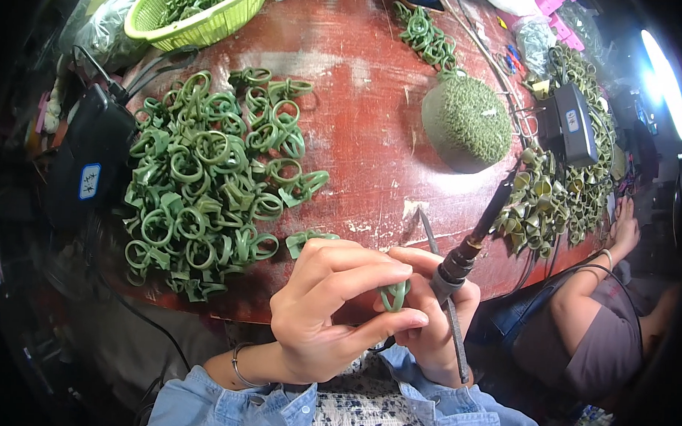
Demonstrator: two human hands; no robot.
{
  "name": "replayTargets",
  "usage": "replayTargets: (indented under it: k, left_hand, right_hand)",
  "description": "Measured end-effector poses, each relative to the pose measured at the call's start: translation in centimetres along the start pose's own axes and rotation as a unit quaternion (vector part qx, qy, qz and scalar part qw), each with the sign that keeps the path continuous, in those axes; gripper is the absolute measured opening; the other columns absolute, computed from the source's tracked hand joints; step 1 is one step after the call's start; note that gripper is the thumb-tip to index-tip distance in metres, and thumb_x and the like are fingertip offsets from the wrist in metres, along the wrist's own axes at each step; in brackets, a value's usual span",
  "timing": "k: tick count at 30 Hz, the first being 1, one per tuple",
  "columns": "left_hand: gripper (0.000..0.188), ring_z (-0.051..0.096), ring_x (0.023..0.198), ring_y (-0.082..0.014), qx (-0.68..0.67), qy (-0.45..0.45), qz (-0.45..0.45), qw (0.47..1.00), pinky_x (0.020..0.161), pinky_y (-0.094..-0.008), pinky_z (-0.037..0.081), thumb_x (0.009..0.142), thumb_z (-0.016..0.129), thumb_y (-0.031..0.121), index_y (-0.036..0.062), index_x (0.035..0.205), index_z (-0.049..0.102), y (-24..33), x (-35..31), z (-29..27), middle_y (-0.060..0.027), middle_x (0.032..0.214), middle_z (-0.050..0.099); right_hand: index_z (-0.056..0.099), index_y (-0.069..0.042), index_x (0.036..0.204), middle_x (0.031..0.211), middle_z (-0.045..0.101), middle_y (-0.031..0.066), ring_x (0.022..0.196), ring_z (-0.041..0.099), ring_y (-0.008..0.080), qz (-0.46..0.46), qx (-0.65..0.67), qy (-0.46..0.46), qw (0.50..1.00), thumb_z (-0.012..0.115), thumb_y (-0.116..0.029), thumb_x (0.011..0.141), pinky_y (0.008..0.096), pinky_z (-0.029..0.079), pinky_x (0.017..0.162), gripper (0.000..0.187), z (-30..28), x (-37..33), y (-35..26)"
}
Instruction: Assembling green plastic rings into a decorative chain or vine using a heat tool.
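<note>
A small green wax-like ring point(394, 294) is pinched between the thumb and fingertips of my left hand point(330, 303), just in front of the table's near edge. Close against it, my right hand point(435, 321) has its fingers closed around a slim dark file-like rod point(457, 341) and a black pen-shaped tool point(453, 271) with a brass-coloured collar. The rod slants from over the table down past my palm. My fingers partly cover the ring and the tool's near end. A few loose green rings point(310, 238) lie right beyond my left hand.
A big pile of green rings point(207, 163) covers the table's left, below a yellow-green basket point(197, 31). A rough-topped green block point(468, 123) stands right of centre. Olive-coloured rings point(544, 197) surround a black box point(573, 123). Another person's hand point(624, 227) rests at the right edge.
</note>
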State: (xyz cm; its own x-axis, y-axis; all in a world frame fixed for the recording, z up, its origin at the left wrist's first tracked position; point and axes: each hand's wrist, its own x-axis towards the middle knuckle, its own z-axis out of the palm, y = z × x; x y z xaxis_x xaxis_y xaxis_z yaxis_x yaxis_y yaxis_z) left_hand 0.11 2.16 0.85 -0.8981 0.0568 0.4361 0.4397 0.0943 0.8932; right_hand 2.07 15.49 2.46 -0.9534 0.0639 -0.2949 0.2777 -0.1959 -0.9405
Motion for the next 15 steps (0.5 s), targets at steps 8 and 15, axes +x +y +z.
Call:
replayTargets:
  k: [8,15]
  left_hand:
    - [0.045,0.054,0.081,-0.0204,-0.001,0.011,0.007,1.000,0.071,-0.0309,0.045,0.055,0.083,0.017,0.0001,0.091,0.062,0.6,0.9,-1.1,-0.0097,0.088,0.058]
    - [0.026,0.055,0.081,-0.0128,-0.069,-0.013,-0.121,0.990,0.067,-0.0218,0.047,0.073,0.072,0.006,-0.0037,0.094,0.061,-0.6,0.0,-1.9,-0.0064,0.092,0.048]
  right_hand:
    - [0.058,0.006,0.104,0.070,0.059,0.0075,0.044,0.049,0.0064,-0.025,-0.035,0.000,0.999,0.050,0.000,0.086,0.0195,0.036,0.038,0.020,0.5,0.0,-2.2]
    - [0.057,0.008,0.090,0.078,0.062,0.0166,0.049,0.059,0.0139,-0.173,-0.173,0.068,0.967,0.049,-0.015,0.089,0.0179,0.037,0.033,0.025,0.3,6.7,-6.9]
